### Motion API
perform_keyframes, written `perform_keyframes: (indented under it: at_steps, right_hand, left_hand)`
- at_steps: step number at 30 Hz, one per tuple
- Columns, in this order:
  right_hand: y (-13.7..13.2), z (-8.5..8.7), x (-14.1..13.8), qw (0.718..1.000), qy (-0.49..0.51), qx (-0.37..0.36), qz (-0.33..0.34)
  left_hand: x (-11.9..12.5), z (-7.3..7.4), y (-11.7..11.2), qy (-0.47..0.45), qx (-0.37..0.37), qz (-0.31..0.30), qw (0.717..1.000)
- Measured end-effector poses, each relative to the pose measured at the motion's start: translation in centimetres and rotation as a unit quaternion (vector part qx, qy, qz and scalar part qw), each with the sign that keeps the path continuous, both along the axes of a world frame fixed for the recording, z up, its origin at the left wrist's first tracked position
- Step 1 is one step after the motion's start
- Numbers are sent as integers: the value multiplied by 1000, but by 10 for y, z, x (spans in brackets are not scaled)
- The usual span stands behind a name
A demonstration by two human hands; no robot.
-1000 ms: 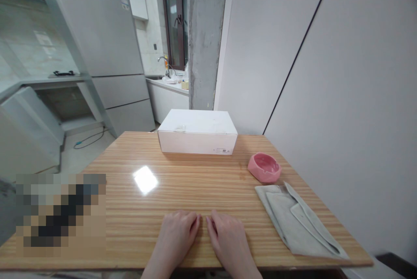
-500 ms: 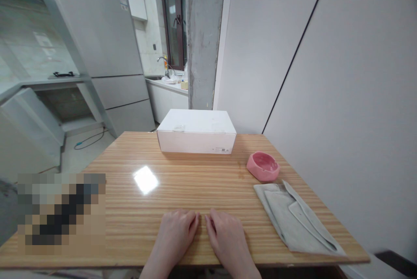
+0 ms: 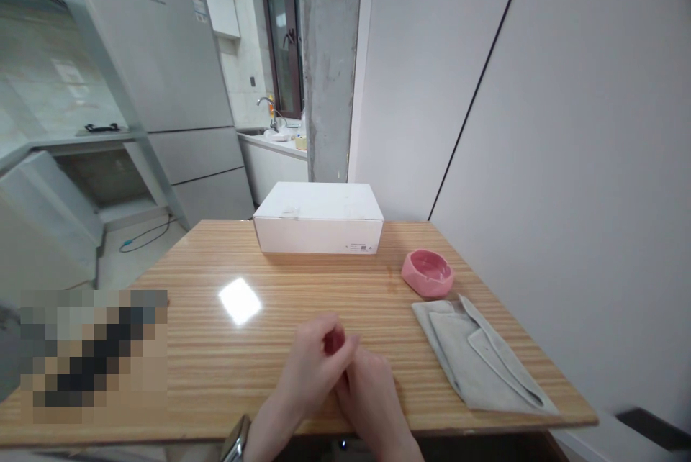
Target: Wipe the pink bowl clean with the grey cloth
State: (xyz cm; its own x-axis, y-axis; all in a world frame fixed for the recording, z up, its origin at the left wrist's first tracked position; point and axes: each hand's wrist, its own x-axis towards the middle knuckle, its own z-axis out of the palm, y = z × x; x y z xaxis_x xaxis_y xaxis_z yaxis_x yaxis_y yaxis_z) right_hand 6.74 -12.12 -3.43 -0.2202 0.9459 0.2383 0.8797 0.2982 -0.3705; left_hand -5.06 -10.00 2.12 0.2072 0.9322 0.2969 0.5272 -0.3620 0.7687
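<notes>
At the near middle of the table, my left hand [image 3: 316, 361] is curled, its thumb tip against or just over my right hand. A shadowed hollow shows inside its fingers, with no object visible there. A watch [image 3: 236, 440] is on my left wrist. My right hand [image 3: 372, 383] rests low on the wood in a loose fist, back upward; its fingertips are partly hidden by the left hand. To its right lies a folded grey cloth [image 3: 480, 354], apart from both hands. A pink angular bowl [image 3: 428, 275], like an ashtray, sits just behind the cloth.
A closed white box [image 3: 318, 235] stands at the far edge of the wooden table [image 3: 188, 368]. At the left, a blurred-out patch [image 3: 97, 358] hides whatever lies there. A wall [image 3: 566, 160] borders the right side; a fridge [image 3: 156, 80] stands beyond at the left.
My left hand has lifted and moved right until it meets my right hand; before, both lay apart as loose fists. The view has shifted slightly. The cloth, bowl and box stay put.
</notes>
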Motion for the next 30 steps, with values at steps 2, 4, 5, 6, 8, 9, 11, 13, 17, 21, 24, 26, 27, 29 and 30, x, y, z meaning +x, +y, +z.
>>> perform_keyframes:
  at_steps: [2,4,5,6,8,9,11,13,17,21,24,26,27,29,30]
  right_hand:
    - [2,-4,0,1000,-12,1,-13]
    - [3,-6,-1,999,-20,-3,-31]
    - [3,-7,-1,999,-22,-8,-41]
    - [3,-7,-2,998,-25,-15,-53]
    - [3,-7,-2,996,-34,-14,-75]
    - [3,-6,-2,996,-39,-4,-81]
    - [4,-7,-2,996,-44,25,-69]
    - [6,-9,-1,997,-49,47,-46]
    - [7,-10,0,996,-53,54,-48]
    - [3,-5,2,997,-29,32,-62]
    - [1,-2,3,999,-8,34,-41]
    - [1,-1,3,999,-13,34,-32]
    - [1,-2,3,999,-18,34,-32]
    - [1,-2,2,999,-21,37,-31]
    - [1,-2,1,999,-19,39,-31]
  left_hand:
    - [31,28,9,-73,32,-62,995]
    - [67,45,25,-114,66,-115,984]
    - [86,47,36,-120,72,-129,982]
    - [106,45,48,-114,64,-136,982]
    - [141,33,76,-71,16,-131,989]
    - [157,24,89,-47,-19,-121,991]
    - [182,7,111,-3,-60,-98,993]
    - [198,-4,124,21,-78,-77,994]
    - [205,-10,127,21,-78,-54,995]
    - [178,-2,126,-10,-54,-52,997]
    - [132,5,127,-61,-40,-55,996]
    - [92,10,126,-74,-19,-33,997]
    - [70,13,124,-68,-5,-10,998]
    - [27,17,120,-32,15,54,998]
    - [5,19,119,-9,18,96,995]
